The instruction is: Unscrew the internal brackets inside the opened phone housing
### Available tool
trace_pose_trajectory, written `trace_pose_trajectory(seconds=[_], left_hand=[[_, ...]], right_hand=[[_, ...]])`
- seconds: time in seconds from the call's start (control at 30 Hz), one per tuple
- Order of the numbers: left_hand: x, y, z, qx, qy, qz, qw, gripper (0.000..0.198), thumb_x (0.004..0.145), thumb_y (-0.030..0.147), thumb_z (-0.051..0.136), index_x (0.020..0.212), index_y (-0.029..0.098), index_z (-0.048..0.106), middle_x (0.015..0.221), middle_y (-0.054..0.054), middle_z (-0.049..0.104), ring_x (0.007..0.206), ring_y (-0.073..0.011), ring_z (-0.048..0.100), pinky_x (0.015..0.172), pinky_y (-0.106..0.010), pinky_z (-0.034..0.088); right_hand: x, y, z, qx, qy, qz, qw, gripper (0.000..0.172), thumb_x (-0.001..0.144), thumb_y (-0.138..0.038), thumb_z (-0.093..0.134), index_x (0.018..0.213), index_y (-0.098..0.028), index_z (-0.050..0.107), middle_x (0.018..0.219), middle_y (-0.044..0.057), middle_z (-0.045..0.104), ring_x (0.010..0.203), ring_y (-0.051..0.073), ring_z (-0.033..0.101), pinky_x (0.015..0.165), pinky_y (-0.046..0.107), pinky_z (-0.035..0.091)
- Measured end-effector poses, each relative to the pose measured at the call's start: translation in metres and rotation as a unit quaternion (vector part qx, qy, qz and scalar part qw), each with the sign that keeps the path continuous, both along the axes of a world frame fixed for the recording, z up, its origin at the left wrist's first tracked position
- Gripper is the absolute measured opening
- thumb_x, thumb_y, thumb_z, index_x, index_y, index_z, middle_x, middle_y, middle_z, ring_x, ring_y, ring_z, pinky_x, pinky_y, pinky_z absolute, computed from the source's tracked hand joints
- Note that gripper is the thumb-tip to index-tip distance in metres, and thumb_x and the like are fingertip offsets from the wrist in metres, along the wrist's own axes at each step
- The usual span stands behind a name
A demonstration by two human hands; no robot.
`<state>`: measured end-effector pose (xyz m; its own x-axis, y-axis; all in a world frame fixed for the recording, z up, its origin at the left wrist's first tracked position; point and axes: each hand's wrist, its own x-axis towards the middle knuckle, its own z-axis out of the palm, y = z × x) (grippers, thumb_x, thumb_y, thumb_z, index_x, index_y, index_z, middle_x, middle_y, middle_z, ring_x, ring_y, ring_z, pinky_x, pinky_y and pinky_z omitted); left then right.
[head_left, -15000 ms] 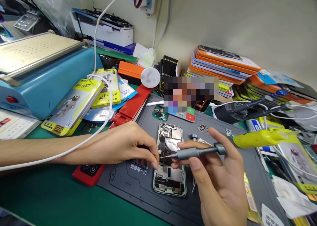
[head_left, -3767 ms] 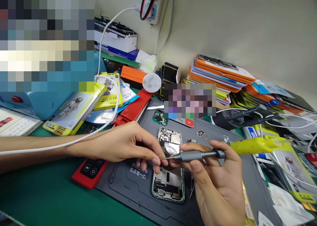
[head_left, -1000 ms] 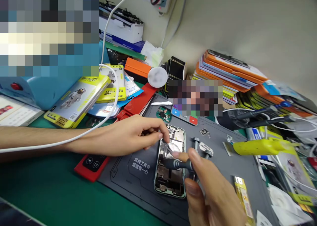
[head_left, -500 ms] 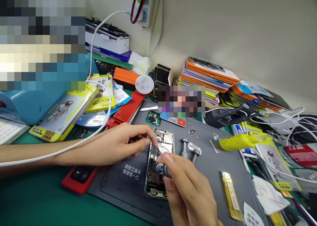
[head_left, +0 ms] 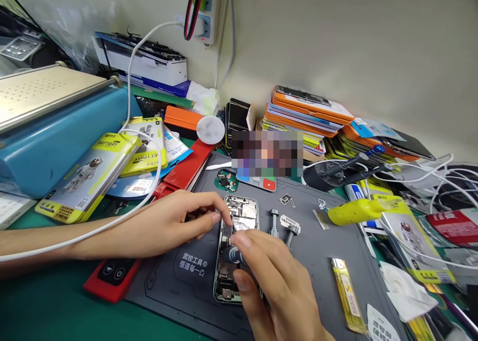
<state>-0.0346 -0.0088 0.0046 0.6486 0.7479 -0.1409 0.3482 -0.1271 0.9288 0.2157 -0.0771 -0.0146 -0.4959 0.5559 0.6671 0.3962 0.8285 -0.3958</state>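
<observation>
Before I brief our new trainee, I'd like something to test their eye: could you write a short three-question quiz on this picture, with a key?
1. Who grips the dark grey cylindrical tool over the opened, pale-rimmed rectangular phone? A: left; B: right; C: neither.
2. True or false: the left hand is gripping the long white plastic cable.
3. Fill in: the clear yellow plastic lighter lies on the flat ____ mat.

Key: 1. B, the right hand; 2. False; 3. dark grey.

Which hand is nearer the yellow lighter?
Right. The right hand, partly over the opened phone, is left of the yellow lighter; the left hand is farther left.
</observation>
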Motion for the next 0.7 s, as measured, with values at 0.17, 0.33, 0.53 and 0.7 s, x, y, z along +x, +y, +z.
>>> trace_pose_trajectory(seconds=[0.17, 0.33, 0.53, 0.7], left_hand=[[0.000, -0.001, 0.001, -0.020, -0.013, 0.005, 1.000, 0.021, 0.115, 0.035, 0.054, 0.120, 0.026, 0.073, 0.091, 0.003, 0.070, 0.074, -0.0122, 0.060, 0.064, -0.020, 0.045], [0.002, 0.000, 0.000, -0.113, -0.097, 0.012, 0.989, 0.013, 0.108, 0.033, 0.069, 0.112, 0.021, 0.072, 0.091, 0.002, 0.078, 0.073, -0.0100, 0.068, 0.065, -0.017, 0.051], [0.004, 0.003, -0.002, -0.188, -0.146, 0.021, 0.971, 0.007, 0.100, 0.025, 0.079, 0.101, 0.019, 0.077, 0.097, -0.001, 0.087, 0.079, -0.0104, 0.075, 0.073, -0.016, 0.060], [0.003, 0.004, -0.005, -0.176, -0.116, 0.011, 0.978, 0.013, 0.097, 0.028, 0.083, 0.108, 0.019, 0.083, 0.108, -0.004, 0.089, 0.097, -0.0154, 0.083, 0.085, -0.019, 0.063]], right_hand=[[-0.005, 0.001, -0.004, 0.012, 0.003, -0.004, 1.000, 0.063, 0.097, 0.002, 0.063, 0.158, -0.009, 0.052, 0.122, 0.014, 0.075, 0.119, 0.020, 0.070, 0.107, 0.036, 0.064], [-0.006, 0.003, -0.005, 0.026, 0.003, -0.007, 1.000, 0.061, 0.095, 0.004, 0.066, 0.153, -0.009, 0.055, 0.118, 0.013, 0.078, 0.113, 0.020, 0.072, 0.103, 0.036, 0.066], [-0.004, -0.007, -0.010, -0.014, 0.107, -0.039, 0.993, 0.087, 0.090, 0.011, 0.064, 0.168, -0.020, 0.040, 0.125, 0.009, 0.077, 0.114, 0.018, 0.078, 0.098, 0.034, 0.070], [-0.005, -0.014, -0.005, -0.112, 0.247, -0.112, 0.956, 0.085, 0.094, 0.009, 0.064, 0.165, -0.032, 0.040, 0.124, 0.005, 0.078, 0.105, 0.018, 0.083, 0.089, 0.035, 0.074]])
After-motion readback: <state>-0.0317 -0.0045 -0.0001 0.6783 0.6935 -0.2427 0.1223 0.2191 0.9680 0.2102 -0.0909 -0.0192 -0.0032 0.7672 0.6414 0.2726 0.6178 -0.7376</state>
